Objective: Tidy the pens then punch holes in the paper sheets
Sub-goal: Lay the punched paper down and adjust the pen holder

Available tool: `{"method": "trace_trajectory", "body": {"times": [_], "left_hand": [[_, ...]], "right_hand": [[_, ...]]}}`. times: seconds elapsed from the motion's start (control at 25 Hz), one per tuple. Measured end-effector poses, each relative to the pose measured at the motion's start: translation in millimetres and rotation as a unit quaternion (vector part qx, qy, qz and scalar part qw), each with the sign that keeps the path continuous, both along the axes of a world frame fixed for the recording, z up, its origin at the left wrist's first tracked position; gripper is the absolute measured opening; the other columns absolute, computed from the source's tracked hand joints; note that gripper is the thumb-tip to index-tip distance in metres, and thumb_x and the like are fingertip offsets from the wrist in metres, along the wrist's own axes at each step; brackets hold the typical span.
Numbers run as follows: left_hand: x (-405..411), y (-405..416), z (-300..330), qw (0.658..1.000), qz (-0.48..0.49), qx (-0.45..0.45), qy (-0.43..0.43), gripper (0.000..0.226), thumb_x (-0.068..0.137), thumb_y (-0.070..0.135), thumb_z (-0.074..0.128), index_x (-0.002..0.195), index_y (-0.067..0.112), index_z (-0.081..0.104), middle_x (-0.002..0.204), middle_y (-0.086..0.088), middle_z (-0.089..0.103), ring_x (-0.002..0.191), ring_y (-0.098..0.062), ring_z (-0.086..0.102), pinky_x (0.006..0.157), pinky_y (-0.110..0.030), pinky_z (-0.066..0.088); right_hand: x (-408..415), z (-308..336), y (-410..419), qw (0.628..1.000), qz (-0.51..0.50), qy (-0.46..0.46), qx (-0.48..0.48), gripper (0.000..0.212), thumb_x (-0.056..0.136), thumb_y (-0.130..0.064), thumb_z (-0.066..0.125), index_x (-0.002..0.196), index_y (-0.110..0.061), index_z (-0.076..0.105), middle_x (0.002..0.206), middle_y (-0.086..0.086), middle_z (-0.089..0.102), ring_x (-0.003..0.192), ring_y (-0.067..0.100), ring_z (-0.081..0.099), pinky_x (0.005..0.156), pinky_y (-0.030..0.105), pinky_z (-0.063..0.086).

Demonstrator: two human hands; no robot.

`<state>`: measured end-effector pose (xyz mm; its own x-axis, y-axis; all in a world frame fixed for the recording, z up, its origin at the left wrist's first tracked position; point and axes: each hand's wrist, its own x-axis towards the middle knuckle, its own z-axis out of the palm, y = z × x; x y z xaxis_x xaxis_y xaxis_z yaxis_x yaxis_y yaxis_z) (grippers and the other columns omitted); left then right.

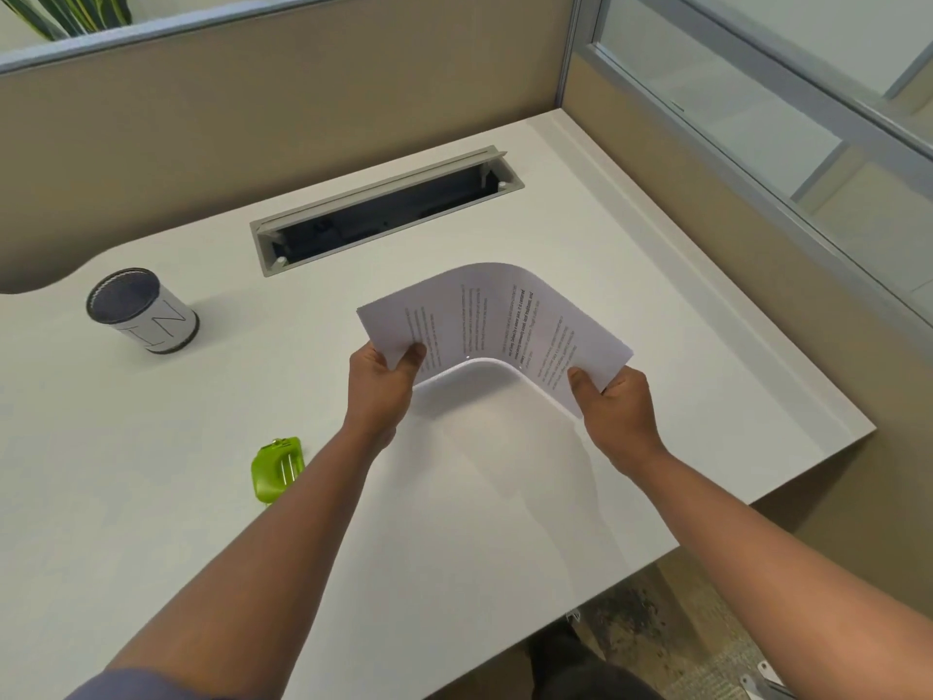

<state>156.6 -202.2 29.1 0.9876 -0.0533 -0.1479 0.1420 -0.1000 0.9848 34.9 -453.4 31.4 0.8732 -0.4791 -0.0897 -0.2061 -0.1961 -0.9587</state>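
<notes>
Left grip (386,373), right grip (613,401): thumbs pinching, forearms extended forward.

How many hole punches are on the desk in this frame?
1. The green hole punch lies on the desk just left of the left forearm. None other visible.

i hold the paper sheets (497,320) above the desk (505,497), my left hand (383,384) at their nine o'clock end, my right hand (613,409) at three. hole punch (277,467) lies at eight o'clock, cup (144,310) at ten, cable tray (386,209) at twelve.
</notes>
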Motion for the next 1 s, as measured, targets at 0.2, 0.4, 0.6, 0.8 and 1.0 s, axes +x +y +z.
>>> {"method": "trace_trajectory", "body": {"times": [0.2, 0.4, 0.6, 0.8, 1.0], "left_hand": [[-2.2, 0.6, 1.1, 1.0, -0.016, 0.023, 0.003, 0.022, 0.096, 0.009, 0.068, 0.104, 0.03, 0.07, 0.096, 0.024, 0.076, 0.089, 0.007, 0.071, 0.079, -0.017, 0.053], [31.2, -14.0, 41.9, 0.984, -0.099, 0.143, -0.043, 0.02, 0.095, 0.014, 0.068, 0.108, 0.029, 0.068, 0.097, 0.016, 0.071, 0.09, -0.009, 0.071, 0.068, -0.025, 0.054], [90.8, -70.5, 89.1, 0.904, -0.247, 0.347, -0.034, 0.036, 0.092, 0.021, 0.07, 0.125, 0.027, 0.058, 0.113, 0.004, 0.065, 0.095, -0.024, 0.063, 0.077, -0.04, 0.05], [117.3, -136.7, 75.7, 0.838, -0.323, 0.432, -0.081, 0.035, 0.088, 0.018, 0.071, 0.12, 0.023, 0.058, 0.113, 0.001, 0.063, 0.099, -0.026, 0.06, 0.081, -0.038, 0.046], [131.4, -185.5, 33.3, 0.817, -0.335, 0.459, -0.101, 0.034, 0.085, 0.017, 0.071, 0.115, 0.021, 0.056, 0.108, 0.002, 0.06, 0.095, -0.024, 0.058, 0.075, -0.034, 0.043]], "right_hand": [[-2.2, 3.0, -2.1, 1.0, 0.002, 0.018, 0.004, 0.022, 0.101, -0.014, 0.059, 0.12, -0.019, 0.068, 0.108, -0.013, 0.074, 0.101, 0.006, 0.071, 0.087, 0.033, 0.06], [-5.2, 20.2, -15.1, 0.996, -0.032, 0.02, 0.076, 0.027, 0.096, -0.008, 0.06, 0.1, -0.033, 0.071, 0.097, -0.024, 0.077, 0.092, 0.001, 0.074, 0.072, 0.018, 0.059], [-20.0, 25.9, -45.3, 0.965, -0.12, 0.027, 0.231, 0.022, 0.088, -0.003, 0.06, 0.101, -0.015, 0.073, 0.102, -0.001, 0.08, 0.087, 0.016, 0.076, 0.068, 0.031, 0.061], [-32.9, 4.6, -67.5, 0.933, -0.18, 0.11, 0.292, 0.015, 0.086, -0.002, 0.068, 0.099, -0.011, 0.067, 0.09, 0.006, 0.07, 0.066, 0.017, 0.06, 0.057, 0.029, 0.051], [-34.2, -18.3, -75.3, 0.919, -0.215, 0.158, 0.292, 0.023, 0.084, 0.001, 0.069, 0.102, -0.013, 0.064, 0.086, 0.005, 0.07, 0.054, 0.013, 0.052, 0.052, 0.029, 0.046]]}}
